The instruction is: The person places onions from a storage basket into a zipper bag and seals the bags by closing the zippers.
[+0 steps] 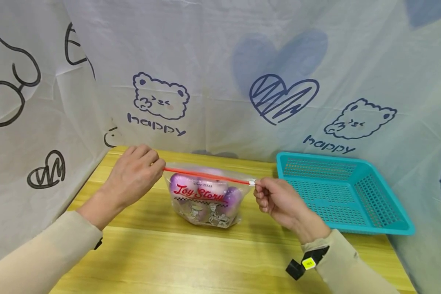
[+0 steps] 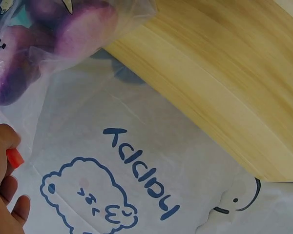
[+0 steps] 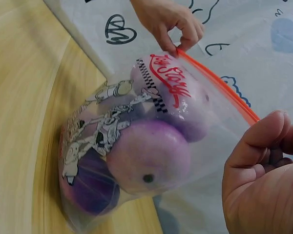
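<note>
**Printed zipper bag held taut by both hands over a wooden table**

Between the two hands, a clear plastic zipper bag with a red "Toy Story" print and cartoon figures (image 1: 206,202) stands upright on the yellow wooden table (image 1: 176,261), near the table's middle and toward the back edge. Its base touches the wood and its orange-red zip strip (image 1: 206,175) is at the top. Inside lie several round purple fruit-like pieces (image 3: 149,158), crowded together and pressing against the plastic; how many cannot be told.

The zip strip runs left to right across the head view, nearly level, its right end slightly lower. That line is the bag's long axis, and the mouth faces up.

At the strip's left end, the left hand (image 1: 132,177) pinches it with curled fingers. At the right end, the right hand (image 1: 279,202) has its fingers curled, thumb and forefinger pinching the small white slider (image 1: 252,182).

Just right of the right hand sits a turquoise plastic mesh basket, rectangular and shallow (image 1: 382,212), apart from the bag; nothing shows inside it. A white cloth backdrop printed with blue bears, hearts and the word "happy" (image 1: 220,61) hangs behind the table.
</note>
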### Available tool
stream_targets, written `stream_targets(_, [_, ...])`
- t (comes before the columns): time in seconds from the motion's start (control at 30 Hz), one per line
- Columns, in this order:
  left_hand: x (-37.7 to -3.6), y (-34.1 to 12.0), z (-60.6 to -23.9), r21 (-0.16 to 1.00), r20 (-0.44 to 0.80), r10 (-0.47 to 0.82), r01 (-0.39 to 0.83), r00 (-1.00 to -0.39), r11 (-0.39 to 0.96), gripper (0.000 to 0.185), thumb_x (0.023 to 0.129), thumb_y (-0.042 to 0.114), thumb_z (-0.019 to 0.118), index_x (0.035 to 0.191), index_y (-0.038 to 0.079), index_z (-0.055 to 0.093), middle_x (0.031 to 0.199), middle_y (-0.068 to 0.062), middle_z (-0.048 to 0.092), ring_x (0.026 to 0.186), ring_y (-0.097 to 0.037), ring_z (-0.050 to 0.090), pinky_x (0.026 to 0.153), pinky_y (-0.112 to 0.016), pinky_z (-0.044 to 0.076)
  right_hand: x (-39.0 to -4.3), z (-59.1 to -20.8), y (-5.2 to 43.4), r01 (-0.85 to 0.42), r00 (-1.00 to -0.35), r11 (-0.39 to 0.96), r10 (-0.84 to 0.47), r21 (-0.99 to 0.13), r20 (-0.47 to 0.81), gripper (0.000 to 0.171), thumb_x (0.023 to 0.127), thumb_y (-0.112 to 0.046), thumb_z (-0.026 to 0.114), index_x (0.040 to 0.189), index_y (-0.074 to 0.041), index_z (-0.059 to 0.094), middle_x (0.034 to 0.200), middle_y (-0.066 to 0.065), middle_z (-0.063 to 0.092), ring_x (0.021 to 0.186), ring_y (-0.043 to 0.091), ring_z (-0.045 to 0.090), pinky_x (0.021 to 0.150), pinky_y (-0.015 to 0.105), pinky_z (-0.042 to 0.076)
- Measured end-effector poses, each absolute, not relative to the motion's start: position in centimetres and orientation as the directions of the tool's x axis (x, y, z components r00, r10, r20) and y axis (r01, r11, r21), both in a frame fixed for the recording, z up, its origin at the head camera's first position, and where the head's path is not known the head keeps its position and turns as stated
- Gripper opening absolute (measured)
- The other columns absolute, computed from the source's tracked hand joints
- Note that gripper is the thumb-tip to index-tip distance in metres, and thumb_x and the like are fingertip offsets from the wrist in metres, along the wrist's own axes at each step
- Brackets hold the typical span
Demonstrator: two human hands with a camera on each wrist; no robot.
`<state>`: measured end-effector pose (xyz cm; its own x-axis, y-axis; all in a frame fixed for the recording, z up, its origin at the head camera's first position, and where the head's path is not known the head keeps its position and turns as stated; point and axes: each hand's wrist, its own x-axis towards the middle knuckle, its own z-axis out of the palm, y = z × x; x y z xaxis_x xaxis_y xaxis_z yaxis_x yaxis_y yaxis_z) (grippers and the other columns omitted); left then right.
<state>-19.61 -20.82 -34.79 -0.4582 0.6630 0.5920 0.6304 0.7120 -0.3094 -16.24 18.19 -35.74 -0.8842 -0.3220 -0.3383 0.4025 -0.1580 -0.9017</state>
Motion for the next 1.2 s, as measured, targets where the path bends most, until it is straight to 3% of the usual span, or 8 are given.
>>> stream_targets(0.23, [-19.4,-20.3,-34.8,-0.278,0.605,0.64,0.628,-0.474,0.727,0.011,0.094,0.009,0.062,0.084,0.005,0.063,0.083,-0.012,0.064,0.081,-0.035,0.057,0.067,-0.043,0.044,-16.2,-35.9,18.6,0.396,-0.882,-0.159,-0.341,-0.904,-0.326,0.029,0.107,-0.016,0.047,0.08,-0.012,0.056,0.072,-0.002,0.051,0.058,0.009,0.042,0.053,0.021,0.037])
stream_targets(0.33, [-18.7,-20.0,-34.4,-0.251,0.585,0.612,0.6,-0.532,0.76,0.007,0.091,0.01,0.066,0.088,0.005,0.062,0.083,-0.012,0.062,0.081,-0.036,0.055,0.067,-0.043,0.043,-16.3,-35.9,18.7,0.396,-0.882,-0.164,-0.343,-0.904,-0.324,0.029,0.106,-0.017,0.047,0.08,-0.012,0.056,0.072,-0.002,0.051,0.057,0.009,0.041,0.052,0.021,0.036])
stream_targets(0.43, [-17.3,-19.6,-33.4,-0.18,0.544,0.538,0.536,-0.644,0.824,0.016,0.084,0.008,0.072,0.095,0.002,0.062,0.084,-0.013,0.061,0.082,-0.037,0.054,0.067,-0.044,0.043,-16.4,-35.9,18.7,0.395,-0.883,-0.17,-0.34,-0.903,-0.323,0.029,0.106,-0.017,0.048,0.079,-0.012,0.056,0.071,-0.002,0.051,0.057,0.009,0.041,0.052,0.02,0.036])
stream_targets(0.6, [-14.6,-18.0,-30.7,0.149,0.315,0.333,0.393,-0.889,0.908,0.022,0.086,0.011,0.072,0.105,0.002,0.064,0.093,-0.013,0.065,0.086,-0.034,0.056,0.072,-0.046,0.048,-16.5,-35.9,18.8,0.389,-0.886,-0.175,-0.338,-0.904,-0.316,0.03,0.106,-0.018,0.048,0.078,-0.013,0.057,0.07,-0.003,0.052,0.056,0.008,0.042,0.052,0.02,0.036])
stream_targets(0.7, [-13.7,-16.3,-29.3,0.442,0.096,0.265,0.28,-0.959,0.853,0.014,0.096,0.02,0.067,0.104,0.009,0.066,0.092,-0.006,0.066,0.081,-0.026,0.058,0.069,-0.04,0.049,-16.6,-35.9,18.8,0.386,-0.89,-0.18,-0.331,-0.905,-0.314,0.03,0.106,-0.018,0.049,0.078,-0.013,0.058,0.07,-0.003,0.053,0.056,0.008,0.042,0.051,0.02,0.037])
stream_targets(0.83, [-13.2,-13.7,-29.1,0.721,-0.051,0.296,0.17,-0.954,0.672,0.009,0.099,0.02,0.065,0.099,0.011,0.067,0.086,-0.002,0.064,0.072,-0.018,0.055,0.06,-0.03,0.048,-16.5,-35.9,18.8,0.38,-0.895,-0.184,-0.322,-0.907,-0.309,0.031,0.106,-0.019,0.05,0.078,-0.013,0.059,0.069,-0.003,0.054,0.055,0.008,0.042,0.051,0.021,0.037])
stream_targets(1.0, [-13.0,-9.9,-31.1,0.926,-0.11,0.417,0.059,-0.902,0.372,0.015,0.102,0.015,0.062,0.094,0.002,0.064,0.078,-0.004,0.059,0.067,-0.017,0.053,0.058,-0.025,0.046,-16.4,-35.9,18.8,0.371,-0.898,-0.178,-0.32,-0.912,-0.303,0.03,0.105,-0.019,0.053,0.077,-0.013,0.06,0.069,-0.003,0.055,0.055,0.007,0.044,0.05,0.02,0.036])
stream_targets(1.2, [-13.3,-4.6,-34.2,0.965,-0.232,0.528,-0.262,-0.817,0.019,0.028,0.11,0.022,0.051,0.091,0.005,0.061,0.078,-0.001,0.059,0.068,-0.011,0.055,0.063,-0.025,0.054,-16.3,-35.9,18.9,0.369,-0.899,-0.168,-0.313,-0.914,-0.306,0.03,0.105,-0.019,0.054,0.077,-0.012,0.061,0.068,-0.003,0.056,0.054,0.007,0.045,0.048,0.02,0.036])
